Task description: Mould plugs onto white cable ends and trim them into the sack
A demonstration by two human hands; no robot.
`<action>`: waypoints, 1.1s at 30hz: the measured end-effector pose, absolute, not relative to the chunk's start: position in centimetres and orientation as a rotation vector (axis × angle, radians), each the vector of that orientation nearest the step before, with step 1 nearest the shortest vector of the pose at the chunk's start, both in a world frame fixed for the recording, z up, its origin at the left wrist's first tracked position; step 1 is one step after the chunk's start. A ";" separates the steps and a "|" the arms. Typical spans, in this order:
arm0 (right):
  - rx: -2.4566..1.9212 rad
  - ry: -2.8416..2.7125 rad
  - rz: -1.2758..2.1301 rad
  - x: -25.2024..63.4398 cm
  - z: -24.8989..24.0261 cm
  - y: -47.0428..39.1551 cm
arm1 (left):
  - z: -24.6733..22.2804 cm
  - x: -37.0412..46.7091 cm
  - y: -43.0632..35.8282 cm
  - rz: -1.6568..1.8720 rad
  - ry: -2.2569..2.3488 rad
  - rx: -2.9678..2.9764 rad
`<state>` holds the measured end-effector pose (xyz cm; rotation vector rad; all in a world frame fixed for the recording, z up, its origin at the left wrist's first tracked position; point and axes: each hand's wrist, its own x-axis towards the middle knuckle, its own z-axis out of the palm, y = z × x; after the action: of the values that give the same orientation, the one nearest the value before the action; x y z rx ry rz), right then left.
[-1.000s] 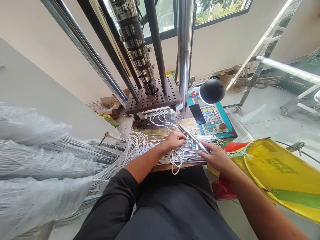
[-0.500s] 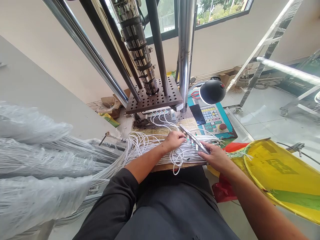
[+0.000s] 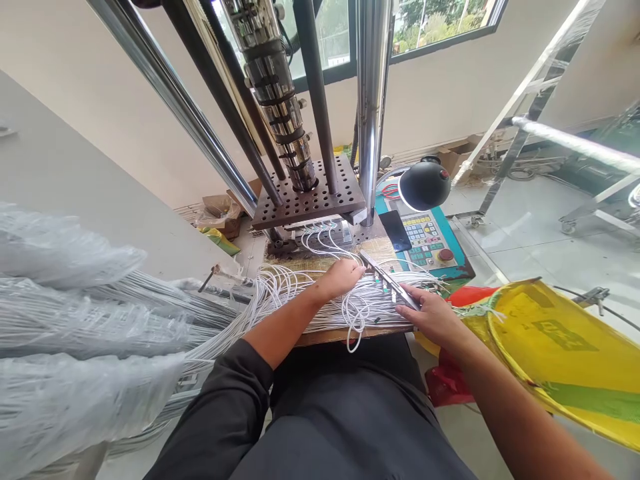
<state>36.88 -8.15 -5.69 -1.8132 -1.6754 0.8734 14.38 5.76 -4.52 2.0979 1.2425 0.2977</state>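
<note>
My right hand (image 3: 427,311) grips the near end of a narrow metal mold bar (image 3: 387,279), thumb on one side and fingers on the other. Several white cables with small green-and-white ends sit along the bar's left edge. Close to the bar's far end is my left hand (image 3: 344,277), its fingers closed in a pinch; what they hold, if anything, is hidden. Beneath both hands lies a thick bundle of white cables (image 3: 295,310), and a loose cable loop (image 3: 355,313) hangs toward my lap. A second metal mold (image 3: 345,231) with cables in it lies under the press plate (image 3: 310,200).
A control panel (image 3: 425,237) with a dark phone (image 3: 395,230) on it stands right of the press, below a black lamp (image 3: 425,185). A yellow bag (image 3: 565,353) is at the right. Plastic-wrapped cable bundles (image 3: 90,387) fill the left.
My left hand has moved slightly left and up, away from the cable ends at the bar. My right hand and the bar have stayed nearly in place.
</note>
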 end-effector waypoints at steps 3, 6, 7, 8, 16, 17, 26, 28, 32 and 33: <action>-1.821 -1.674 0.891 36.9 -5.8 -8.1 | -4.9 14.5 6.2 0.245 1.274 2.096; -1.830 -1.685 0.893 36.8 -5.7 -8.1 | -4.9 14.7 6.3 0.275 1.237 1.931; -1.831 -1.690 0.891 36.8 -5.6 -8.1 | -4.7 14.7 6.3 0.293 1.218 1.808; -1.831 -1.696 0.888 36.8 -5.6 -8.1 | -4.6 14.8 6.3 0.296 1.197 1.659; -1.817 -1.699 0.862 36.9 -5.4 -8.3 | -3.3 14.0 7.1 0.238 1.004 0.968; -1.811 -1.696 0.861 36.9 -5.5 -8.3 | -3.3 13.8 7.2 0.251 0.976 0.934; -1.771 -1.698 0.874 37.0 -5.6 -8.3 | -3.2 12.9 6.5 0.270 0.822 0.874; -1.773 -1.700 0.871 37.0 -5.5 -8.3 | -2.8 12.4 6.0 0.280 0.761 0.873; -1.763 -1.700 0.874 37.0 -5.5 -8.4 | -1.6 11.1 4.3 0.373 0.639 0.873; -1.756 -1.699 0.880 37.0 -5.5 -8.4 | -1.3 10.7 3.7 0.391 0.632 0.865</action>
<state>36.97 -8.36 -5.52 -1.7563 -1.6988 0.8802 10.69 3.68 -1.35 0.8652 0.6320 0.3913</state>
